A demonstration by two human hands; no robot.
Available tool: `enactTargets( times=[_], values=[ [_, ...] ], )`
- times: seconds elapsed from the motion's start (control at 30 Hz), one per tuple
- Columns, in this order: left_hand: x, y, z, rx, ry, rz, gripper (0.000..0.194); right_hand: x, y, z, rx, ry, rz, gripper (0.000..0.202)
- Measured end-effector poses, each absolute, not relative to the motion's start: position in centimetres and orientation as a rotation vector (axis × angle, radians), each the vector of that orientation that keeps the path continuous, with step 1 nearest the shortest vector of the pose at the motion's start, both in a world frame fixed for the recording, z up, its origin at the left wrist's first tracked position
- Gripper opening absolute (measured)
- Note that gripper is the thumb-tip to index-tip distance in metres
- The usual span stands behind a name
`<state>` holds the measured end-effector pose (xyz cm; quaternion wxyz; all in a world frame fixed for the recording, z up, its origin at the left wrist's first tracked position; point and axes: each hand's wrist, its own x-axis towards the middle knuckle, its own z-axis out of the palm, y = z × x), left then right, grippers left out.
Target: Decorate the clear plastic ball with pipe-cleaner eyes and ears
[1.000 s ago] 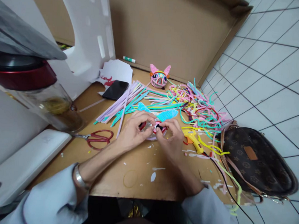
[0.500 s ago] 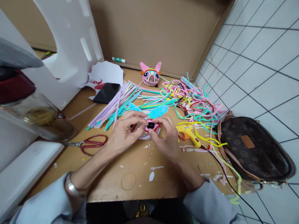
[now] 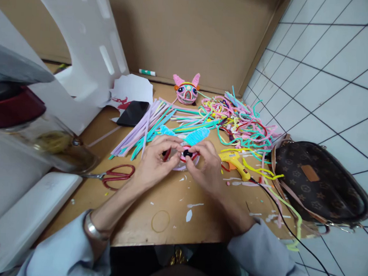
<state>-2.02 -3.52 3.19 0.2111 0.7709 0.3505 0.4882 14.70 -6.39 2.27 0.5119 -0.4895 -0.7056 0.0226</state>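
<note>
A small pipe-cleaner animal head (image 3: 197, 136) with blue ears, red and pink trim and black eyes sits between my two hands near the middle of the table. My left hand (image 3: 159, 158) is closed on its left side, thumb and fingers bent inward near the front. On the other side my right hand (image 3: 205, 164) pinches close to the right black eye (image 3: 187, 153), thumb and forefinger almost meeting there. Fingers cover much of the face, so its lower part is mostly hidden.
Behind lie pipe cleaners (image 3: 153, 127), a tangled pile (image 3: 244, 125) and a pink animal head (image 3: 187, 93). A yellow glue gun (image 3: 237, 163) with a black cord is right, beside a brown bag (image 3: 319, 181). Red-handled scissors (image 3: 118, 176) and a phone (image 3: 133, 114) are left.
The whole view has shifted slightly. Both hands stay on the animal head in nearly the same pose, fingers still around the right black eye.
</note>
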Motion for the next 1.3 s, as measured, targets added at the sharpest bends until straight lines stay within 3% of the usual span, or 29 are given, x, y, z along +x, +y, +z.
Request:
enactTargets(
  times=[0.53, 0.9, 1.3],
  values=[
    [-2.3, -3.7, 3.2, 2.095, 0.987, 1.330, 0.005, 14.5, -6.4, 2.2, -1.208, -1.642, 0.114, 0.006],
    [-2.6, -3.6, 2.7, 2.188, 0.954, 1.247, 0.025, 14.3, -6.6, 2.4, -1.233, -1.605, 0.193, 0.008],
    [-2.9, -3.5, 2.9, 2.238, 0.969, 1.207, 0.028, 15.7, -6.4, 3.2, -1.235, -1.621, 0.353, 0.016]
  ],
)
